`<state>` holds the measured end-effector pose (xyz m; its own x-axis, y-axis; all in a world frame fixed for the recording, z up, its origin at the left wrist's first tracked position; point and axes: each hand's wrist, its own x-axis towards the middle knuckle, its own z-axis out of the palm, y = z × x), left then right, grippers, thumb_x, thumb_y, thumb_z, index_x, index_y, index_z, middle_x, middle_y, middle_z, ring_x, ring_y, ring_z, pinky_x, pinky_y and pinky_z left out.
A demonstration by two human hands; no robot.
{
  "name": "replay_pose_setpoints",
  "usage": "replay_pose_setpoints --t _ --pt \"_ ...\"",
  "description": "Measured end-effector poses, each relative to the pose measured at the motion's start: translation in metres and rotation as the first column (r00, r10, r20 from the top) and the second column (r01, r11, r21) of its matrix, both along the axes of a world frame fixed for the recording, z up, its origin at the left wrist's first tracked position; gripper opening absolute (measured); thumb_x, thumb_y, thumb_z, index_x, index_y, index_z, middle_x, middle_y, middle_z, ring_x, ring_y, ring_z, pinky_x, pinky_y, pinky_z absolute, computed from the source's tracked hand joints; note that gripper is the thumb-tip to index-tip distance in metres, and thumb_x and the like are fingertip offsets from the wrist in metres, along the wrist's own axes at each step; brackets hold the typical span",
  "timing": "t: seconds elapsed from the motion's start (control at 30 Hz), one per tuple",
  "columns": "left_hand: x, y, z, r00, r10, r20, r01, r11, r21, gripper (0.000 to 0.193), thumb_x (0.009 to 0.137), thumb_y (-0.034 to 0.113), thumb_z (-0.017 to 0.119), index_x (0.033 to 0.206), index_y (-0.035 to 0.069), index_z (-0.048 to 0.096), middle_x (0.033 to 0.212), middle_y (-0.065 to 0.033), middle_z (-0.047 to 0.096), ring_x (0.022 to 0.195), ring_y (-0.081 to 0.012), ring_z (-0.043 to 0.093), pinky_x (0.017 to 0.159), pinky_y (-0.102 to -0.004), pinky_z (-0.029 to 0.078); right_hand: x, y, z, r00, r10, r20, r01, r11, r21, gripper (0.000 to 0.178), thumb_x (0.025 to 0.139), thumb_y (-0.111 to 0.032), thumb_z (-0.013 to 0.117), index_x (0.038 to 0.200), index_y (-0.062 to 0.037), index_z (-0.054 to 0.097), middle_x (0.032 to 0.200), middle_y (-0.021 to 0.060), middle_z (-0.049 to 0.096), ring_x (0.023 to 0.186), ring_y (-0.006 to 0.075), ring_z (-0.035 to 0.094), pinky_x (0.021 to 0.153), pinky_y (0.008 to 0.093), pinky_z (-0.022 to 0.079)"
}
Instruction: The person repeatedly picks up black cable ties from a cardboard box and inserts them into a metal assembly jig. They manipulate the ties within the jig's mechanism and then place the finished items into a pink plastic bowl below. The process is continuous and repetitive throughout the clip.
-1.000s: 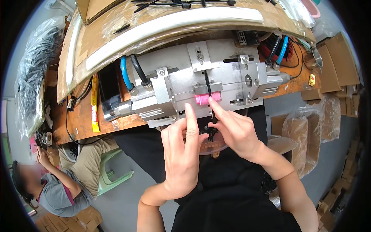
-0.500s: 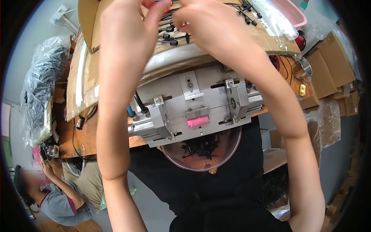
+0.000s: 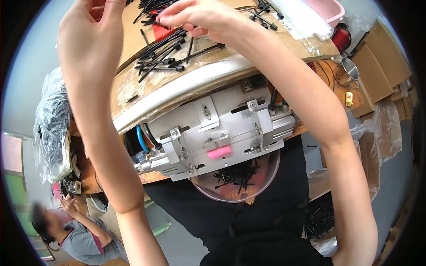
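Note:
My right hand (image 3: 206, 20) hovers over the pile of thin black rods with thick heads (image 3: 164, 57) on the cardboard-covered surface (image 3: 133, 80). Its fingers are loosely apart, and I see nothing between them. A red piece (image 3: 163, 32) lies under the rods, just below its fingertips. Farther left, my left hand (image 3: 91, 33) is raised beside the pile; its fingertips run out at the top edge, so what they hold, if anything, is hidden. Nearer me sits a metal fixture (image 3: 230, 115) with two side blocks and a pink cylinder-shaped piece (image 3: 219, 152) at its front.
Below the fixture, a translucent bowl (image 3: 270, 177) holds more black rods. A clear plastic bag (image 3: 293, 17) and a pink tub (image 3: 333, 11) are at the far right, near a metal cup (image 3: 349, 69). Another person (image 3: 84, 235) works at the lower left.
My hands have separated: the left has moved left, while the right has shifted slightly left with its fingers more extended. The view has turned a little, showing more of the rod pile.

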<state>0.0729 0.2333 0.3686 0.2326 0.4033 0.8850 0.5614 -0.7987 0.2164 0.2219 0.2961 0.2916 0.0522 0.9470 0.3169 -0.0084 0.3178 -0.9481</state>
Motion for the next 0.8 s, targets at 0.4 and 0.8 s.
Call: replay_pose_setpoints --t 0.4,0.8 --pt "0.106 0.035 -0.074 0.778 -0.399 -0.485 0.206 0.892 -0.403 0.018 0.08 0.012 0.069 0.085 -0.005 0.068 0.089 -0.0265 0.066 0.087 -0.0384 0.067 0.078 -0.0424 0.054 0.096 -0.106 0.035 0.843 -0.532 -0.082 0.532 0.801 0.275 0.019 0.094 -0.015 0.063 0.103 0.0025 0.062 0.079 0.0023 0.063 0.062 0.0051 0.053 0.053 0.0191 0.041" --pt "-0.044 -0.085 -0.107 0.951 -0.305 0.05 0.3 0.872 -0.388 0.021 0.078 -0.004 0.072 0.098 0.001 0.067 0.092 -0.0115 0.061 0.08 -0.0261 0.063 0.071 -0.034 0.051 -0.006 -0.181 -0.026 0.934 -0.13 -0.333 0.142 0.99 0.011 0.016 0.092 -0.008 0.066 0.101 0.0052 0.067 0.088 0.0147 0.071 0.074 0.014 0.068 0.069 0.025 0.057"
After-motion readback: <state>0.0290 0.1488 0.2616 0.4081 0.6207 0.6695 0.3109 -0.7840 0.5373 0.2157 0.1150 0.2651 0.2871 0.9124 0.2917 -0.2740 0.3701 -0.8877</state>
